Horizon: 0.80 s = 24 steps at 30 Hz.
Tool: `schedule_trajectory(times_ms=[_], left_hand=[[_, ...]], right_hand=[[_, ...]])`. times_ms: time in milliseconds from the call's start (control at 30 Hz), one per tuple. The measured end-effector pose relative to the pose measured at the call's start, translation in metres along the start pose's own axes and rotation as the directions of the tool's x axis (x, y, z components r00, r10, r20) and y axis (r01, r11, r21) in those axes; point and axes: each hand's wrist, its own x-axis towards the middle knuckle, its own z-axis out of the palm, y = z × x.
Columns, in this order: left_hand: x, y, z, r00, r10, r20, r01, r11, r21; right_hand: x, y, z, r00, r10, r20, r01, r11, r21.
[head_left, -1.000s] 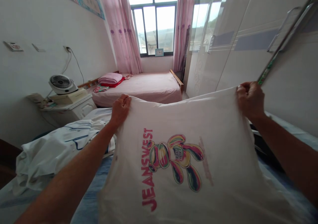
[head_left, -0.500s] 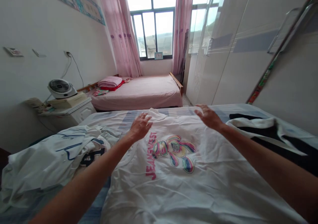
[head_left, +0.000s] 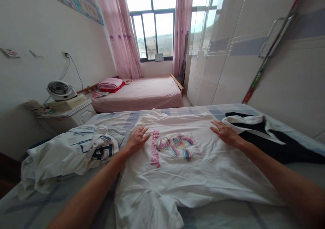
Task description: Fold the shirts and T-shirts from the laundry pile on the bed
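Note:
A white T-shirt (head_left: 182, 168) with a pink word and a colourful bear print lies spread flat on the bed (head_left: 45, 205) in front of me. My left hand (head_left: 137, 139) rests flat on its left edge, fingers stretched out. My right hand (head_left: 224, 132) lies flat on its right edge, fingers apart. Neither hand holds anything.
A heap of white clothes with blue print (head_left: 66, 151) lies left of the shirt. A black and white garment (head_left: 274, 137) lies to the right. A nightstand with a small fan (head_left: 59, 90) stands left, a pink bed (head_left: 142, 92) behind, a wardrobe (head_left: 254, 53) on the right.
I was holding the shirt up by its far edge in both fists. I dropped it onto the bed and let go; both hands now lie flat, moved outward to its sides.

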Motion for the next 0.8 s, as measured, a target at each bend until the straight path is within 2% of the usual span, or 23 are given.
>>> schedule_trajectory(times_ms=[133, 200, 267, 333, 433, 567, 700, 800], left_hand=[[-0.061, 0.009, -0.022, 0.99, 0.135, -0.028, -0.137, 0.982, -0.131], [-0.091, 0.01, -0.027, 0.985, 0.171, 0.016, -0.168, 0.976, -0.138], [-0.114, 0.008, -0.029, 0.986, 0.154, 0.07, -0.145, 0.981, -0.127], [-0.127, 0.004, -0.03, 0.989, 0.108, 0.101, -0.093, 0.985, -0.143], [-0.128, -0.001, -0.036, 0.999, 0.009, 0.048, 0.003, 0.969, -0.247], [-0.116, -0.004, -0.049, 0.974, -0.222, -0.037, 0.199, 0.928, -0.315], [-0.105, -0.009, -0.056, 0.915, -0.395, 0.083, 0.391, 0.816, -0.427], [-0.103, -0.009, -0.056, 0.86, -0.468, 0.204, 0.5, 0.692, -0.521]], right_hand=[[-0.074, -0.011, 0.002, 0.985, -0.152, -0.081, 0.161, 0.979, 0.122], [-0.106, -0.004, 0.008, 0.98, -0.192, -0.048, 0.196, 0.974, 0.117], [-0.126, 0.012, 0.014, 0.985, -0.173, -0.017, 0.174, 0.98, 0.094], [-0.134, 0.03, 0.017, 0.995, -0.092, -0.027, 0.093, 0.993, 0.075], [-0.135, 0.042, 0.013, 0.998, 0.029, -0.054, -0.024, 0.996, 0.089], [-0.131, 0.029, -0.003, 0.98, 0.19, -0.059, -0.184, 0.978, 0.1], [-0.131, 0.015, -0.014, 0.959, 0.281, -0.043, -0.277, 0.958, 0.074], [-0.136, 0.011, -0.02, 0.928, 0.372, 0.032, -0.374, 0.924, 0.079]])
